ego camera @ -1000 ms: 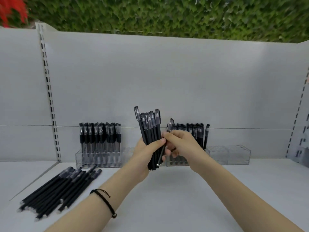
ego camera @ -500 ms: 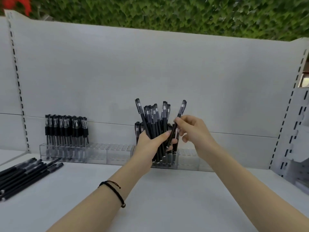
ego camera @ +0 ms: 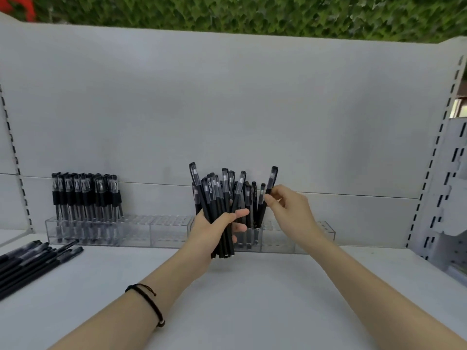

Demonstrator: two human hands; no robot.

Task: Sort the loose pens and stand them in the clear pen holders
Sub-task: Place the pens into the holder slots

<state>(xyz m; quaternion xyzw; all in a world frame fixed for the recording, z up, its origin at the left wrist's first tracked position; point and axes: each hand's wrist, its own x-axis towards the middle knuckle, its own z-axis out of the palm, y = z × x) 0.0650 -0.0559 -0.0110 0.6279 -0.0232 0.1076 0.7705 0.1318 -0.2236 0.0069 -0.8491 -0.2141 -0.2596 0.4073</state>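
Head camera, centre of the frame: the left hand (ego camera: 214, 229) is wrapped round a thick bundle of black pens (ego camera: 219, 198), caps up, so it serves as a ready stock right in front of the row. The right hand (ego camera: 290, 210) pinches a single pen (ego camera: 273, 178) near its cap between thumb and fingertips, and the pen tilts down toward the middle clear pen holder (ego camera: 278, 238). From where I stand I would say the high grip is there to steer the tip into a slot; I cannot tell whether the tip is already in. A few pens stand there beside it, partly hidden by the bundle. At centre left another clear holder (ego camera: 164, 228) carries a tight upright block of pens (ego camera: 86, 195) at its far left end. More loose pens (ego camera: 30, 261) lie flat on the white shelf (ego camera: 252, 299) at lower left, so a good deal looks to remain.
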